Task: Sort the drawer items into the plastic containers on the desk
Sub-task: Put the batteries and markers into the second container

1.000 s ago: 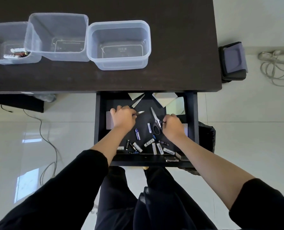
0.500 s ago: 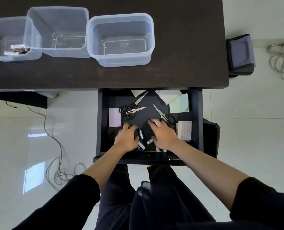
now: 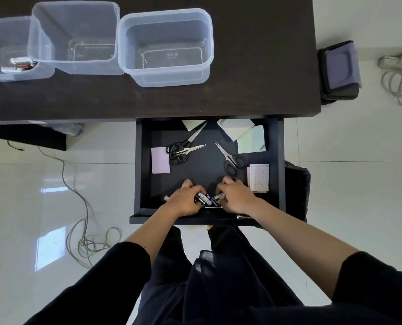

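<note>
The open black drawer sticks out under the dark desk. At its front edge my left hand and my right hand curl around a cluster of batteries gathered between them. One battery pokes out left of my left hand. Farther back lie two black-handled scissors on the left and a third pair of scissors on the right. Sticky-note pads lie around them: pink, green, cream and patterned.
Three clear plastic containers stand on the desk: right one and middle one bare, left one with batteries inside. A cable trails on the floor at left; a black stool stands right.
Both hands left the scissors and moved back to the drawer's front, then closed in on the scattered batteries, sweeping them together between the palms.
</note>
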The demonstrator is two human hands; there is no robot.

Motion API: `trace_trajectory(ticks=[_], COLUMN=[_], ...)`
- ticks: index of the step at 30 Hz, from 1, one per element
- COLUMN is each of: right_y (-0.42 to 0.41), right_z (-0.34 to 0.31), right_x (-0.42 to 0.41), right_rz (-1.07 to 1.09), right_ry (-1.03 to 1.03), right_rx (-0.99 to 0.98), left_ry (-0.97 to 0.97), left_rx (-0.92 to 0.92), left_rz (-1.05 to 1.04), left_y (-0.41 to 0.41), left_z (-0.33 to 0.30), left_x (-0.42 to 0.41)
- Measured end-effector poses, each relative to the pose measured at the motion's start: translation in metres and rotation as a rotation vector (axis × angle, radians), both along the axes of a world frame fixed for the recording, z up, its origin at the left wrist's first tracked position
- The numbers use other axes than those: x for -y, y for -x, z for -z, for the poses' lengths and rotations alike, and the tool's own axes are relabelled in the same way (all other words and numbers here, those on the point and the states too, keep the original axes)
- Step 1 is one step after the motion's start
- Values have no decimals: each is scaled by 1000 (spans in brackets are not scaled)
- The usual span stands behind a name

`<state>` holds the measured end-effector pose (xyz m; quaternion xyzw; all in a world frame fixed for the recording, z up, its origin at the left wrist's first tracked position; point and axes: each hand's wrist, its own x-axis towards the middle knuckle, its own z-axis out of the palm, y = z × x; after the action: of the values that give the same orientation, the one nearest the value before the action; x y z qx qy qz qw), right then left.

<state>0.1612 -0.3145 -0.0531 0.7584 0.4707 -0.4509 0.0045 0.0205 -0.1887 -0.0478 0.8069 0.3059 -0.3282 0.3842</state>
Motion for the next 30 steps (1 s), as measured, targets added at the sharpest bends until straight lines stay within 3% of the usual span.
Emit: trace_trajectory(ticks=[9,20,30], right_y=[2,-2,-2], right_z=[-4,-8,-11], right_x=[0,1,1], right_rz=[-26,216,142], right_ry=[77,13,97], right_rx=[0,-168,-191], left_ry=[11,107,96], left_rx=[-28,-29,-57], left_rz=[50,-62,37], left_y=[-1,-1,-10], left_z=[4,5,4], left_x=[1,1,2])
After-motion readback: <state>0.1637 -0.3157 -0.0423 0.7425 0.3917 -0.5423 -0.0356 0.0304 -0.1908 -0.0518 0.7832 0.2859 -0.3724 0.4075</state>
